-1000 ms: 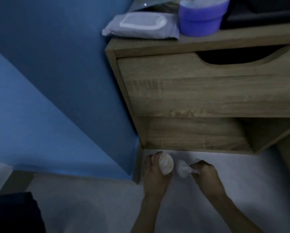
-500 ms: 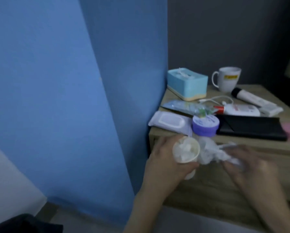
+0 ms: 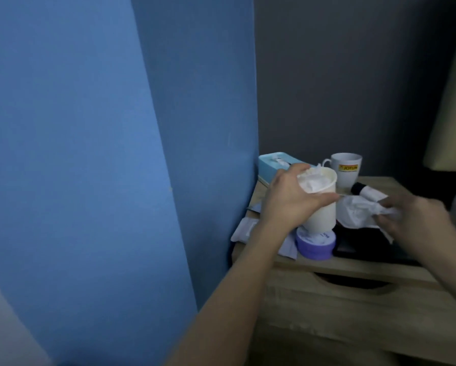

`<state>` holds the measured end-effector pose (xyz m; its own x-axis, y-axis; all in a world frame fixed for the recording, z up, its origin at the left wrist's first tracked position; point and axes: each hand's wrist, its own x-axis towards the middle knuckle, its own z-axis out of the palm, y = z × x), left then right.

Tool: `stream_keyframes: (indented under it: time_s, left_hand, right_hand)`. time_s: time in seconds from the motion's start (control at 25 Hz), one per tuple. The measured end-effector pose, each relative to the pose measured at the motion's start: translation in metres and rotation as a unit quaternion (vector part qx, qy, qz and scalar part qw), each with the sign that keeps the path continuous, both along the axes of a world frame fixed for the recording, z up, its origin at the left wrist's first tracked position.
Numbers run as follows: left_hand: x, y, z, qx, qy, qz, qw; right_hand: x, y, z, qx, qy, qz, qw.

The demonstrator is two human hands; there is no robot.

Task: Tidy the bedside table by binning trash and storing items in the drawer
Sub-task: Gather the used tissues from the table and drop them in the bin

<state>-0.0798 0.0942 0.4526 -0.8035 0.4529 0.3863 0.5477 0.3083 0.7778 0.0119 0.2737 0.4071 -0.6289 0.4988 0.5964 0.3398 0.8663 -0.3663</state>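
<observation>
My left hand [image 3: 287,199] grips a white paper cup [image 3: 324,215] stuffed with crumpled tissue, holding it above the wooden bedside table [image 3: 353,268]. Just right of the cup, my right hand [image 3: 414,220] pinches a crumpled white tissue [image 3: 359,212]. Both hover over the table's left half. The drawer [image 3: 353,307] below the top is closed, its cut-out handle facing me.
On the table stand a purple jar [image 3: 315,245], a wipes pack [image 3: 244,229], a light-blue tissue box [image 3: 271,161], a white mug [image 3: 347,171], a black-capped tube [image 3: 365,192] and a flat black item [image 3: 364,245]. A lamp shade [image 3: 451,128] hangs at right. A blue wall stands left.
Both hands rose from the floor beneath the table to above the tabletop, carrying the cup and the tissue. My view lifted from the drawer front to the tabletop.
</observation>
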Motion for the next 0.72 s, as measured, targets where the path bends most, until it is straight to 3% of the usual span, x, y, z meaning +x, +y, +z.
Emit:
stream_keyframes:
  time_s: [0.56,0.72]
  left_hand:
    - [-0.011,0.037,-0.025,-0.114,0.032,-0.007,0.993]
    - [-0.009,0.04,-0.026,-0.118,0.036,0.005,0.992]
  right_hand:
    - [-0.024,0.023,-0.034,0.015,-0.043,0.027,0.999]
    - [-0.02,0.028,-0.036,-0.036,-0.107,0.032,0.993]
